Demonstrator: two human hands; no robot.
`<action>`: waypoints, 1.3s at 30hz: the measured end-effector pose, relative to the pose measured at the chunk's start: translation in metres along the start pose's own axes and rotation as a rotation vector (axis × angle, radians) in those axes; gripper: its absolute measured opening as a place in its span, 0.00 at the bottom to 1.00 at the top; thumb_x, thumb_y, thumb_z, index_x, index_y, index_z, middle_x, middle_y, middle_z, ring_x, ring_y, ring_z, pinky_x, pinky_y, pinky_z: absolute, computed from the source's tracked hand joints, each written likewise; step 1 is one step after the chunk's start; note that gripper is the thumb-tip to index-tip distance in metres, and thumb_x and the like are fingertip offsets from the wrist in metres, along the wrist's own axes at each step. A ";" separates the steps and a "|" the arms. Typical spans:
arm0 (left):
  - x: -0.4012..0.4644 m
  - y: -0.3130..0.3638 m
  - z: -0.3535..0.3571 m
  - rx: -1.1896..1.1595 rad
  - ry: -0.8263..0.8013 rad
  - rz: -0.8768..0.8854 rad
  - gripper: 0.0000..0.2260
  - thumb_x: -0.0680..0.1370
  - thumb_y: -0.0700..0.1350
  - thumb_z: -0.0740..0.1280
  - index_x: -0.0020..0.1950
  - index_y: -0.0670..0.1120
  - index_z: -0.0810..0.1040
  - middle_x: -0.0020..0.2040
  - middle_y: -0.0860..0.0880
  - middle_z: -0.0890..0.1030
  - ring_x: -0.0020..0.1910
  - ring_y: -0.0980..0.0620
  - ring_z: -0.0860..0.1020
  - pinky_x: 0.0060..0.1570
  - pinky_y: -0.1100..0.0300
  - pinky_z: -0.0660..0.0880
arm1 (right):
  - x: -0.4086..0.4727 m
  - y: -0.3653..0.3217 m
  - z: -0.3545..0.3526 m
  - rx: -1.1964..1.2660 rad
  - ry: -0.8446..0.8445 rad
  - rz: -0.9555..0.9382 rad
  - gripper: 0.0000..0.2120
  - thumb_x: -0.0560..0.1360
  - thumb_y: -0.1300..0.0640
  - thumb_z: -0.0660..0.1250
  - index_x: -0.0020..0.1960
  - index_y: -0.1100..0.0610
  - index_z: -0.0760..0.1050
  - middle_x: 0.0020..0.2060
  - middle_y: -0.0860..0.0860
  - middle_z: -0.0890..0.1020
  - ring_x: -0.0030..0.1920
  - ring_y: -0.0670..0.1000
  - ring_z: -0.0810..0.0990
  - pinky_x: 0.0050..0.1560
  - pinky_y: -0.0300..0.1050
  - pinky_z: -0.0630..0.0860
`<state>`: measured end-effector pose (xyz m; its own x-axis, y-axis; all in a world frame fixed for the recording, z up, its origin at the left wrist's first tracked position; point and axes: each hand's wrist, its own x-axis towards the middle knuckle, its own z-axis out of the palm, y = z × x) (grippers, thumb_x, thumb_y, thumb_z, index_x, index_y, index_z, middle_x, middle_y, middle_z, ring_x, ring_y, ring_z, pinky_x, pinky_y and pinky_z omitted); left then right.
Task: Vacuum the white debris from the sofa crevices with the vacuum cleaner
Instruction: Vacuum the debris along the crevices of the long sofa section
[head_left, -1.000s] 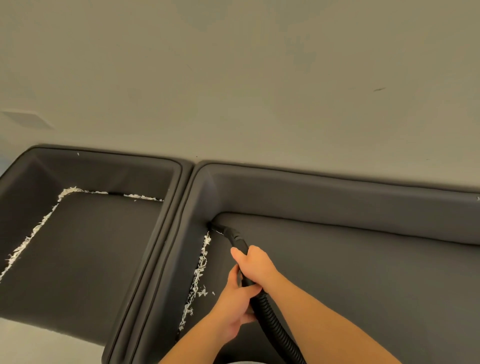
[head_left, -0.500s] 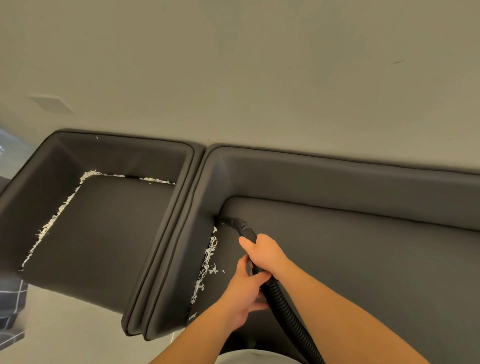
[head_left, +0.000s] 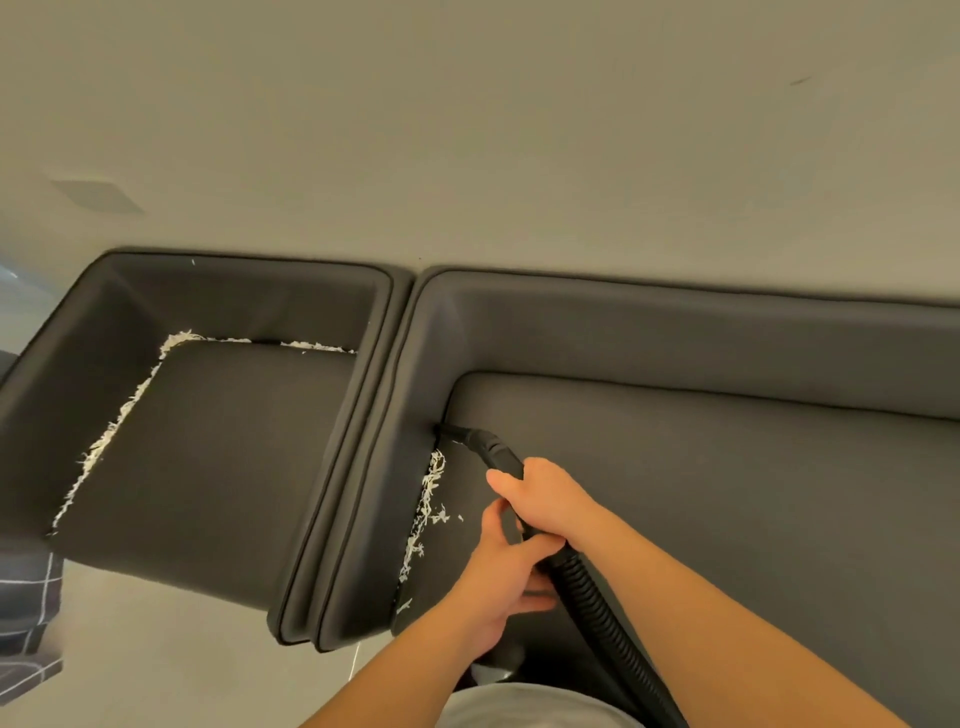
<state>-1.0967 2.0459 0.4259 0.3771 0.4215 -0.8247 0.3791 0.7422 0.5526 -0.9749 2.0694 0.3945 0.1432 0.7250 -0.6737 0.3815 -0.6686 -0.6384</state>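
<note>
Dark grey fabric fills most of what we see: the sofa (head_left: 727, 467) on the right, with a matching armchair (head_left: 218, 441) pushed up against its left side. Next down in size, the black hose (head_left: 597, 603) runs up from the bottom edge to the nozzle (head_left: 457, 432), whose tip is poking into the seam at the back left corner of the sofa seat.

We've got both hands on it: right hand (head_left: 545, 501) wrapped closed around the rigid end of the hose, left hand (head_left: 501, 571) curled closed around it just below, touching the right.

The white debris (head_left: 428, 499) lies in a strip along the left side seam, just left of our hands and nearer to us than the nozzle tip. A few bits sit loose on the cushion.

What could go wrong, we reckon: dragging the nozzle back too fast could flick those loose shreds out across the seat, or shove them deeper into the seam.
</note>
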 end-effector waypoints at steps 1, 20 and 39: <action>-0.002 -0.001 -0.008 0.013 -0.011 0.003 0.36 0.79 0.46 0.72 0.77 0.64 0.52 0.51 0.46 0.88 0.49 0.44 0.87 0.55 0.45 0.83 | 0.000 -0.006 0.007 -0.024 0.012 0.008 0.21 0.80 0.42 0.61 0.43 0.60 0.73 0.32 0.53 0.81 0.37 0.55 0.80 0.45 0.51 0.76; -0.078 -0.060 -0.133 0.090 -0.185 0.010 0.27 0.79 0.47 0.72 0.71 0.60 0.60 0.49 0.46 0.88 0.46 0.47 0.88 0.54 0.48 0.83 | -0.068 -0.061 0.138 0.057 0.154 0.143 0.21 0.79 0.44 0.63 0.40 0.62 0.73 0.34 0.57 0.79 0.36 0.56 0.77 0.42 0.49 0.74; -0.106 -0.115 -0.104 0.146 -0.061 0.100 0.21 0.77 0.51 0.72 0.64 0.59 0.66 0.49 0.47 0.88 0.45 0.48 0.88 0.45 0.55 0.85 | -0.111 -0.021 0.158 0.219 0.128 0.131 0.20 0.79 0.42 0.63 0.48 0.61 0.73 0.35 0.58 0.81 0.38 0.57 0.78 0.55 0.60 0.80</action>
<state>-1.2677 1.9698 0.4370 0.4675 0.4538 -0.7586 0.4540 0.6131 0.6465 -1.1432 1.9765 0.4240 0.2982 0.6354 -0.7122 0.1476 -0.7679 -0.6233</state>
